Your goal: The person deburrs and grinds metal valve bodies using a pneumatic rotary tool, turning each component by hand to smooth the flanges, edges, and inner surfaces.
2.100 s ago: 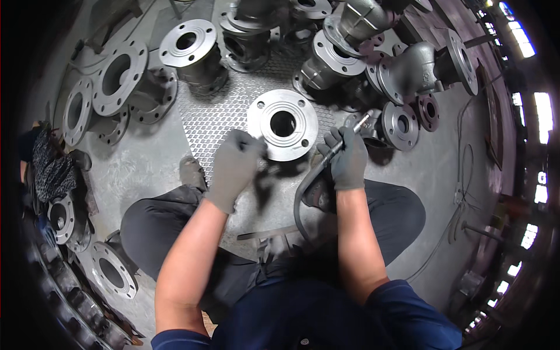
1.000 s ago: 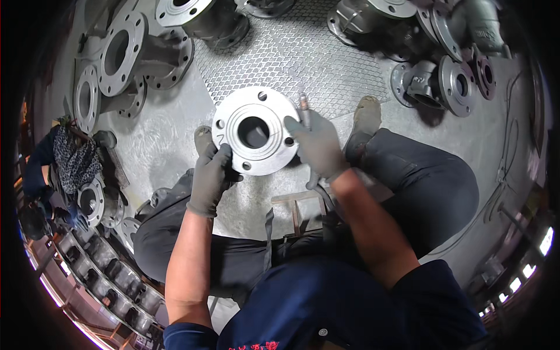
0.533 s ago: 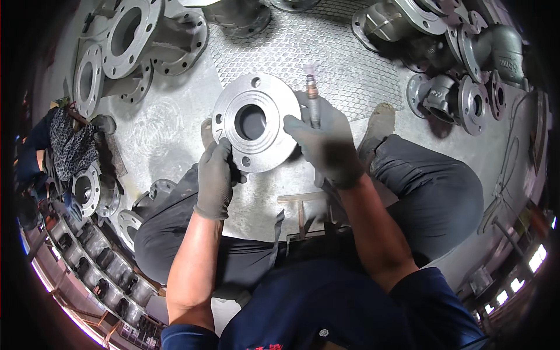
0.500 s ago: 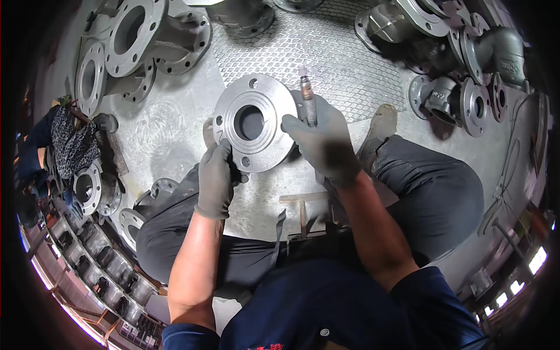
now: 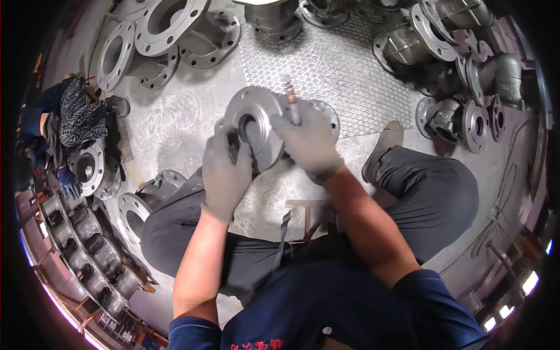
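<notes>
A grey metal pipe fitting with round flanges [image 5: 238, 108] is tilted above the floor between my knees. My left hand [image 5: 226, 175], in a grey glove, is closed on its near left side, with a finger or thumb at the central bore. My gloved right hand [image 5: 312, 140] grips a slim pen-shaped tool [image 5: 293, 108] with a copper-coloured band, its narrow tip pointing up and away. The fingers of that hand also lie at the flange's right edge. A second flange [image 5: 333, 119] shows behind my right hand, partly hidden. Motion blurs both hands.
Large flanged castings [image 5: 144, 35] stand at the far left, and more flanged valve bodies [image 5: 472, 125] crowd the right. Expanded metal mesh [image 5: 350, 76] covers the floor ahead. A co-worker's gloved hand [image 5: 68, 181] is at a flange on the left. Rows of castings [image 5: 87, 251] lie behind it.
The flanged fitting has turned, its face now at a slant. My left hand has shifted up toward the bore. My right hand and the tool have moved slightly left.
</notes>
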Demonstrator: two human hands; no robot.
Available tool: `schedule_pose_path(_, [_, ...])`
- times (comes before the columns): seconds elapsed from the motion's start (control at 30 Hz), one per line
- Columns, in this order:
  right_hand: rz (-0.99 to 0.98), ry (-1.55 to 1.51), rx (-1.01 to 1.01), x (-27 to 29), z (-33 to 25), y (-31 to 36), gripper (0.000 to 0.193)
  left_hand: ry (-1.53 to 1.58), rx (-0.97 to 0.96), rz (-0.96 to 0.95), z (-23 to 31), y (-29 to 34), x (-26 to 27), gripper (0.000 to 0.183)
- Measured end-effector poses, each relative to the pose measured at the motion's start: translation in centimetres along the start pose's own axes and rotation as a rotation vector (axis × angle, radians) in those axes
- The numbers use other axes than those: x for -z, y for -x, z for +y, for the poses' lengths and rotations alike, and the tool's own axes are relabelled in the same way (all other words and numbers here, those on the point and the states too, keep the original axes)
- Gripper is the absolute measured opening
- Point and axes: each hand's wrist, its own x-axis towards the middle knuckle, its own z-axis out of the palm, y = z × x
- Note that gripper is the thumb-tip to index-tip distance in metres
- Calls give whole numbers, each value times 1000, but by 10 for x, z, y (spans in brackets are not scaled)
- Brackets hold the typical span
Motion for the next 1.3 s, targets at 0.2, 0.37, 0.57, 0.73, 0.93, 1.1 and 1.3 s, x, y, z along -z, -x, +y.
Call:
schedule_pose_path(0.2, [-167,59,96,-18,8,23,51,250,-1,-207,14,11,0,109])
schedule_pose_path(0.37, [-121,-35,-183,54,46,43,71,294,233,-376,5,23,8,124])
schedule_pose_path(0.57, [124,255,-142,101,91,43,54,467,332,-383,9,31,6,127])
schedule_pose_path(0.73, [-238,282,71,83,67,46,60,396,280,-375,12,37,8,127])
schedule_pose_path(0.93, [-409,468,290,49,42,59,64,345,314,-405,8,50,12,128])
schedule_pose_path(1.1, [-476,661,206,24,31,48,62,431,300,-401,10,53,12,127])
schedule_pose_path(1.3, [-583,717,192,23,23,33,59,347,199,-372,14,52,12,125])
